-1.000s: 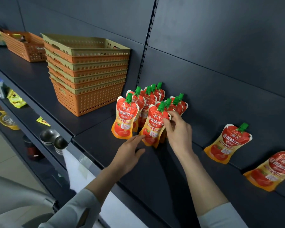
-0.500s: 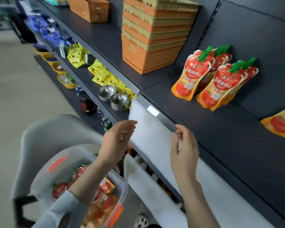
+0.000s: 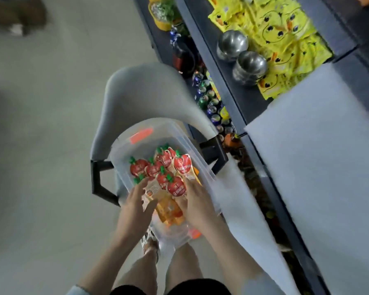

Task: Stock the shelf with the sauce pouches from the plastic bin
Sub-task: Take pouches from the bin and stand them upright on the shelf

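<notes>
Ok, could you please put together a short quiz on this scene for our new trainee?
1. True or false: the plastic bin stands on the bare floor.
2. The caps of the sauce pouches in the bin are: A green, B blue, C white.
3. Which hands reach into the bin?
Key: 1 false, it rests on the grey chair. 2 A. 3 Both, the left hand and the right hand.
</notes>
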`<action>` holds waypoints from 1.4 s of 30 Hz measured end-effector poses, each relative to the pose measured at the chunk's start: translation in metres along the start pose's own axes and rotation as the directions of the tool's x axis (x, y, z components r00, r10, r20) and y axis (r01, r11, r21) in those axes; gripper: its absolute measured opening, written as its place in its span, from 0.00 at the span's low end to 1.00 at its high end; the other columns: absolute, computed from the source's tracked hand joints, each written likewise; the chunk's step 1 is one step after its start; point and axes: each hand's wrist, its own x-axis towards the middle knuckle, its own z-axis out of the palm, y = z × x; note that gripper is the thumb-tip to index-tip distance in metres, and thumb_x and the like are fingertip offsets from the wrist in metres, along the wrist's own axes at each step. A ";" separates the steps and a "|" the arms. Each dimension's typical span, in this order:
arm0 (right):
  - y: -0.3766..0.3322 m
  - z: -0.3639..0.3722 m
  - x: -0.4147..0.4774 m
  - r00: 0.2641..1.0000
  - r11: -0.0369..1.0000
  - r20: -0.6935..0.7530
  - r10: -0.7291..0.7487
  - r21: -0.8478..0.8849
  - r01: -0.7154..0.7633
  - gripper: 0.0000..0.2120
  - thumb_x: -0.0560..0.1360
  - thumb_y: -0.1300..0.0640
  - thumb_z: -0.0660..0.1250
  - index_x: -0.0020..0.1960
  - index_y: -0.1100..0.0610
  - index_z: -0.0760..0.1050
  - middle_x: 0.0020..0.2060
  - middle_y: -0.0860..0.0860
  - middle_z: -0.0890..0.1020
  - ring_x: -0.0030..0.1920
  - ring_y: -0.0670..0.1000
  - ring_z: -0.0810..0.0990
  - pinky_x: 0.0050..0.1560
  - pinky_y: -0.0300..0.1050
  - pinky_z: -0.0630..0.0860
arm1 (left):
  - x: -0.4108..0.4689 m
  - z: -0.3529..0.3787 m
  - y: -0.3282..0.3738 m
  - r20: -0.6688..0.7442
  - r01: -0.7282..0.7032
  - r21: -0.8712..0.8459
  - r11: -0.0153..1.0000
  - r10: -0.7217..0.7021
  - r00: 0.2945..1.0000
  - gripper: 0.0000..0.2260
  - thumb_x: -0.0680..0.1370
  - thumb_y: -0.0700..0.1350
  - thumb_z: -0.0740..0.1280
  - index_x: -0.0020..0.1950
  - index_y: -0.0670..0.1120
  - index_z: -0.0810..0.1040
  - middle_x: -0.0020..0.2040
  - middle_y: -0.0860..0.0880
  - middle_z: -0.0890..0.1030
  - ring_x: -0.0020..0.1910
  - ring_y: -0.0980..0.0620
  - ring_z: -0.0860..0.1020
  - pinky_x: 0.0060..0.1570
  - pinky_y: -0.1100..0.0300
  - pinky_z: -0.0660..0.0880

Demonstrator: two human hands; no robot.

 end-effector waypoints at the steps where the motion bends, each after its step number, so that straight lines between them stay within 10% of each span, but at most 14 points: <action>1: 0.003 0.010 0.019 0.999 0.999 0.050 0.013 -0.047 -0.011 0.33 0.81 0.44 0.60 0.80 0.51 0.51 0.77 0.53 0.62 0.76 0.56 0.62 0.75 0.54 0.62 | 0.003 0.005 -0.009 0.001 0.038 0.007 0.999 -0.038 0.999 0.26 0.76 0.43 0.69 0.73 0.52 0.66 0.69 0.47 0.72 0.65 0.47 0.73 0.62 0.45 0.74; 9: 0.019 0.059 0.135 0.996 0.953 0.039 0.084 -0.295 -0.069 0.40 0.81 0.62 0.60 0.80 0.56 0.34 0.79 0.63 0.41 0.79 0.62 0.41 0.78 0.57 0.45 | 0.051 0.046 -0.043 0.012 0.127 0.162 0.979 -0.130 0.991 0.29 0.79 0.47 0.66 0.77 0.53 0.56 0.76 0.52 0.62 0.68 0.49 0.70 0.63 0.54 0.70; 16: 0.041 0.078 0.141 0.952 0.962 -0.301 -0.059 -0.270 -0.026 0.42 0.71 0.63 0.75 0.79 0.62 0.56 0.67 0.63 0.73 0.62 0.57 0.77 0.58 0.46 0.77 | 0.102 0.089 -0.072 0.068 0.170 0.288 0.942 -0.197 0.978 0.31 0.80 0.45 0.63 0.79 0.48 0.52 0.78 0.45 0.58 0.75 0.43 0.59 0.72 0.45 0.63; 23: 0.063 0.074 0.142 0.978 0.998 -0.202 -0.061 -0.025 0.057 0.24 0.76 0.54 0.71 0.69 0.56 0.68 0.63 0.54 0.76 0.64 0.53 0.75 0.62 0.45 0.74 | 0.146 0.118 -0.076 0.102 0.122 0.536 0.835 -0.207 0.973 0.31 0.79 0.49 0.66 0.78 0.51 0.55 0.76 0.46 0.62 0.74 0.41 0.60 0.70 0.43 0.63; 32: 0.072 0.074 0.121 0.975 0.972 -0.199 0.095 0.232 -0.047 0.24 0.74 0.52 0.74 0.65 0.49 0.66 0.51 0.47 0.81 0.50 0.47 0.82 0.50 0.46 0.81 | 0.160 0.118 -0.079 0.058 0.077 0.619 0.781 -0.143 0.988 0.25 0.73 0.56 0.70 0.69 0.56 0.67 0.62 0.45 0.73 0.61 0.43 0.68 0.62 0.49 0.68; 42: 0.067 0.053 0.092 0.977 0.991 -0.213 -0.020 0.124 0.047 0.07 0.81 0.52 0.64 0.56 0.54 0.75 0.50 0.48 0.82 0.52 0.49 0.80 0.53 0.49 0.80 | 0.146 0.099 -0.080 0.087 0.031 0.620 0.784 -0.109 0.990 0.27 0.73 0.54 0.72 0.69 0.51 0.69 0.66 0.46 0.70 0.65 0.45 0.68 0.60 0.49 0.73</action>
